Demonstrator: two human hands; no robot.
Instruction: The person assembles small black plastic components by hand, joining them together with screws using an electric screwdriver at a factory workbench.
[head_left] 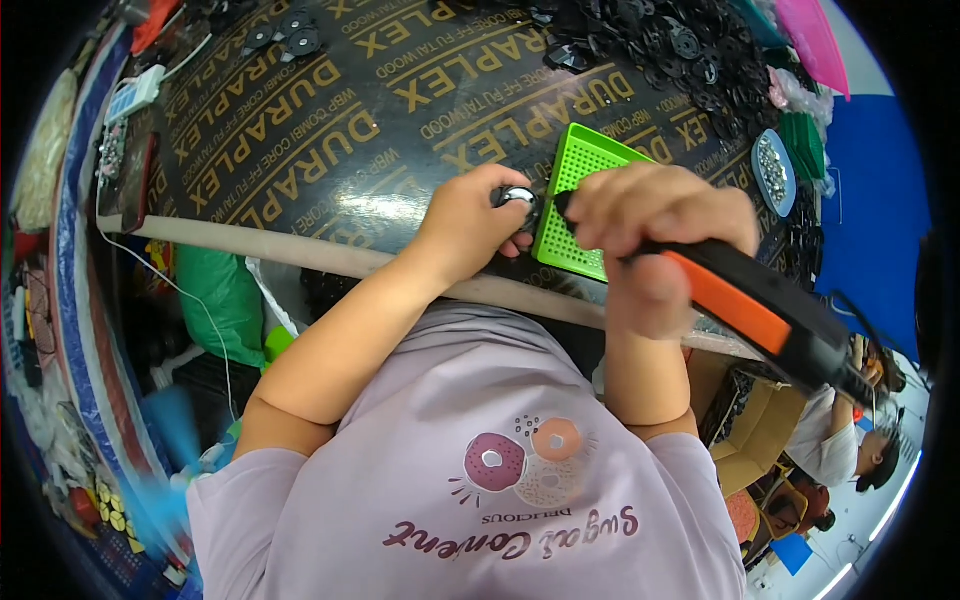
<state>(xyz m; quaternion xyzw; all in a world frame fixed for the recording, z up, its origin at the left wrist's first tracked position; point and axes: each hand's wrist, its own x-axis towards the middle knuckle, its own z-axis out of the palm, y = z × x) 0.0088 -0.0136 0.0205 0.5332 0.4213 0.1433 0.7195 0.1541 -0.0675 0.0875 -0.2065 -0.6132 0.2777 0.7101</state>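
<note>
My left hand point(462, 226) pinches a small round black part point(517, 199) with a shiny silvery top, just over the near side of the table. To its right, my right hand point(672, 212) is wrapped around a black and orange power screwdriver point(735, 300). The tool's dark tip end points left toward the round part, with a gap between them. Its body slants back to the lower right, and a cord trails from its rear. Beneath the tool and right hand lies a bright green perforated tray point(585, 150), partly covered by that hand.
Loose black plastic parts point(690, 55) are heaped at the far right. A pale blue dish point(783, 207) of small silvery pieces stands nearby. Several black parts point(285, 38) lie far left, by a white power strip point(137, 95). A cardboard box point(765, 425) and other people point(830, 440) appear lower right.
</note>
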